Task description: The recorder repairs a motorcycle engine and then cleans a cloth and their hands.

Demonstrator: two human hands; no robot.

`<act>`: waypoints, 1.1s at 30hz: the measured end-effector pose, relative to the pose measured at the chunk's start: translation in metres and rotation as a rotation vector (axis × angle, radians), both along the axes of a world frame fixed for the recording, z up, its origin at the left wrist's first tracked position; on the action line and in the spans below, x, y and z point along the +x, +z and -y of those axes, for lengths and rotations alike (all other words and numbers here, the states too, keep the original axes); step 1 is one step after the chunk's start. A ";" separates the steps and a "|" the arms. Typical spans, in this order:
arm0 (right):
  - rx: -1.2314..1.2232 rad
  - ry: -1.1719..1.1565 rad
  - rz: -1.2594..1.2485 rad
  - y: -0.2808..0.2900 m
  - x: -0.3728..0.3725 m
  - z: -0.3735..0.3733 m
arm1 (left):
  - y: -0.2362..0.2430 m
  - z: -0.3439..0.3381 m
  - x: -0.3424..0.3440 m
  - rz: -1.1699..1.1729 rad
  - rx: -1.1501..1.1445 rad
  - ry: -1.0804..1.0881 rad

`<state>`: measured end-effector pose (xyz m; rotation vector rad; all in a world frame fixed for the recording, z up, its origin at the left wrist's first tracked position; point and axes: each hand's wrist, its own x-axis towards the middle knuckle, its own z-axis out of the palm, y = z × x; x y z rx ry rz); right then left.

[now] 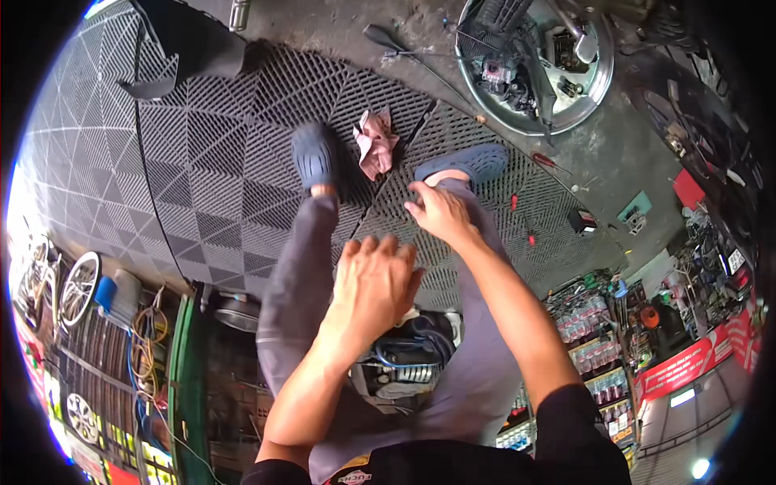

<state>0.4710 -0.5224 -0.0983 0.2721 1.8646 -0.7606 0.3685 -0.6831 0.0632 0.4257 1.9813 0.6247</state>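
Note:
My left hand (372, 279) is above the gap between my knees, back of the hand up. Its fingers curl under, so anything inside them is hidden. To its right and farther out, my right hand (440, 214) is just in front of my right shin, thumb and forefinger apart with nothing visible between them. A crumpled pink cloth (376, 144) lies on the dark ribbed floor mat (218, 162), between my two blue clogs (314, 153). Below my left hand, between my legs, is a dark mechanical assembly with a blue-black tube (416, 343), partly covered by my forearm.
A round metal basin (594, 105) with greasy parts stands at far right. A red-handled screwdriver (550, 163) and small red pieces (514, 202) lie near my right foot. Shelves of bottles (598, 356) are at right. A green post (190, 372) and wheels (79, 289) are at left.

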 end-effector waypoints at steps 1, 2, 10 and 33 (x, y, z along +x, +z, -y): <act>0.040 0.005 -0.018 -0.033 0.005 0.007 | -0.015 0.007 0.012 0.055 0.067 0.010; 0.120 0.049 -0.052 -0.067 0.015 0.018 | -0.033 0.009 0.025 0.107 0.072 0.061; -0.043 -0.407 -0.150 -0.002 -0.026 0.086 | -0.033 0.054 0.056 -0.085 0.193 0.643; 0.149 -1.534 -0.313 0.441 0.459 -0.034 | 0.192 0.286 0.189 0.082 -0.432 0.422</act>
